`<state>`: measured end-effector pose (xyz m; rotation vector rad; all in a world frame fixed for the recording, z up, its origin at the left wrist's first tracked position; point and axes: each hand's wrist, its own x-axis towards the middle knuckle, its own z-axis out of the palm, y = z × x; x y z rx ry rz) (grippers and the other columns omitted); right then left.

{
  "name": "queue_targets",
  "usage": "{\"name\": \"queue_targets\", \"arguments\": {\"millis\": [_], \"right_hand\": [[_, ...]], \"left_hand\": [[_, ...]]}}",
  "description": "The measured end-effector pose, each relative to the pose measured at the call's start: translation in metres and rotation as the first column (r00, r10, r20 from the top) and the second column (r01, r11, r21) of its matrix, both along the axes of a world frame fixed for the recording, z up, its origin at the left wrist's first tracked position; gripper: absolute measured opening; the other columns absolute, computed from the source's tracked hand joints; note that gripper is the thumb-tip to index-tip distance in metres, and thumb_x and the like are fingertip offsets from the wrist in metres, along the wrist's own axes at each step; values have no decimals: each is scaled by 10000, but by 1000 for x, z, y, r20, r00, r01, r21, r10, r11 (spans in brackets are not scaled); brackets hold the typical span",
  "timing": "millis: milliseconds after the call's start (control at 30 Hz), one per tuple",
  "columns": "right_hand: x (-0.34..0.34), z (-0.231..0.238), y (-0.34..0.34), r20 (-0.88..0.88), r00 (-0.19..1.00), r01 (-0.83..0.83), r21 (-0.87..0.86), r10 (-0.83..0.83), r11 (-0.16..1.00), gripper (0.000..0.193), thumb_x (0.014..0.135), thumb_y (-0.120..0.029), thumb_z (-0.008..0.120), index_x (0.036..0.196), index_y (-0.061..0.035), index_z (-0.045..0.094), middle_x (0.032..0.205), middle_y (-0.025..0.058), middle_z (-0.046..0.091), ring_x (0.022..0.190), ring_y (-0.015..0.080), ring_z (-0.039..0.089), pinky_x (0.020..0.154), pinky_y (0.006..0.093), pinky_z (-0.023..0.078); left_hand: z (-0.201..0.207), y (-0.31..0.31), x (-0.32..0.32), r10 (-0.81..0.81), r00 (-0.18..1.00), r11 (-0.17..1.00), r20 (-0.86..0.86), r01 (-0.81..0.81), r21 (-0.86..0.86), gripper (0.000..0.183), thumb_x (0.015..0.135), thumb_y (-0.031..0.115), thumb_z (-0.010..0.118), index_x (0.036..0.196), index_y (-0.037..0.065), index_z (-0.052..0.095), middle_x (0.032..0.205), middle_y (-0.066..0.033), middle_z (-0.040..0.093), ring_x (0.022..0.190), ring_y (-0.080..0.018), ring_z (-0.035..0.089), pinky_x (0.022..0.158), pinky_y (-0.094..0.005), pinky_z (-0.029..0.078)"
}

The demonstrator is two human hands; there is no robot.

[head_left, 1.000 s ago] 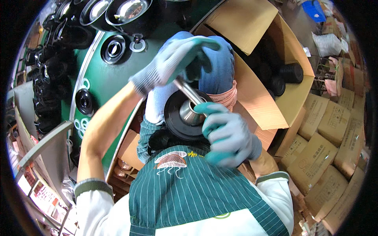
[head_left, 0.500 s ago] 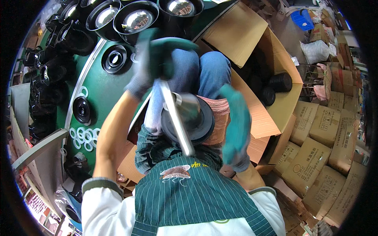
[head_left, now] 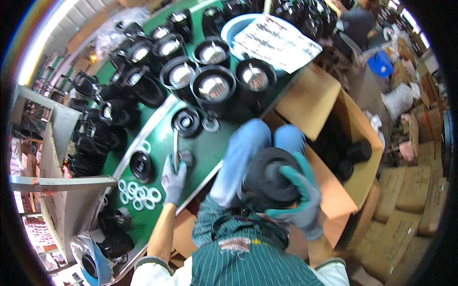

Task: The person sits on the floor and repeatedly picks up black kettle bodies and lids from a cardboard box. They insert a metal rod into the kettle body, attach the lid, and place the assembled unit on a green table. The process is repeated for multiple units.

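Observation:
My left hand point(head_left: 173, 183), in a grey and green glove, is at the near edge of the green table. Its fingers close around the lower end of a slim metal bar tool point(head_left: 175, 145), and a short grey cylinder point(head_left: 187, 158) sits right beside the fingers. Over my lap, my gloved right hand point(head_left: 301, 202) grips a round black part point(head_left: 268, 183) by its right side, thumb below and fingers across its face. The part is slightly blurred, and its underside is hidden.
Black lids point(head_left: 186, 122) and white rings point(head_left: 138, 194) lie on the green table point(head_left: 205, 148). Several black pots point(head_left: 213, 88) stand farther back, near a blue basin point(head_left: 238, 26). An open carton point(head_left: 369, 138) holding black parts is at my right, with stacked boxes point(head_left: 386, 238) beyond.
My left hand has carried the metal bar from above my lap to the table on the left. My right hand has moved onto the black part. The view has shifted.

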<state>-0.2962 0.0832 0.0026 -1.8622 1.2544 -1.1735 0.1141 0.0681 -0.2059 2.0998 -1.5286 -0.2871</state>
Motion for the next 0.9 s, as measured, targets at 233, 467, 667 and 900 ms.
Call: {"name": "queue_targets", "arguments": {"millis": [233, 467, 667, 900], "right_hand": [[1, -38, -58, 919, 219, -257, 378, -327, 890, 737, 1020, -599, 518, 1560, -108, 421, 1577, 88, 472, 1428, 308, 454, 1211, 508, 341], [67, -22, -157, 983, -21, -540, 140, -180, 830, 735, 1031, -632, 435, 1585, -151, 388, 1602, 144, 431, 1458, 338, 429, 1224, 572, 296], [45, -19, -164, 922, 386, -488, 187, 19, 853, 819, 1047, -622, 377, 1609, -33, 281, 1621, 244, 351, 1461, 388, 416, 1208, 551, 328], [-9, -64, -155, 906, 353, -342, 357, -233, 870, 758, 1042, -570, 446, 1545, -6, 403, 1505, 272, 502, 1346, 435, 530, 1180, 573, 374]], "left_hand": [[154, -10, -78, -577, 781, 595, 241, 603, -532, 830, 729, 332, 867, 1423, 57, 505, 1449, -296, 470, 1259, -521, 521, 1112, -595, 386], [208, -121, -75, -505, 842, 654, 189, 516, -553, 517, 711, 296, 905, 1133, 116, 668, 1382, -264, 544, 1289, -479, 534, 1100, -575, 393], [288, -359, -75, -290, 928, 643, 231, 368, -672, 556, 654, 256, 921, 1135, 100, 689, 1239, -168, 660, 1129, -403, 639, 985, -471, 512], [283, -535, -30, -589, 564, 473, 579, 821, -318, 594, 598, 130, 919, 1150, 85, 704, 1171, -141, 654, 1079, -336, 644, 985, -412, 525]]}}
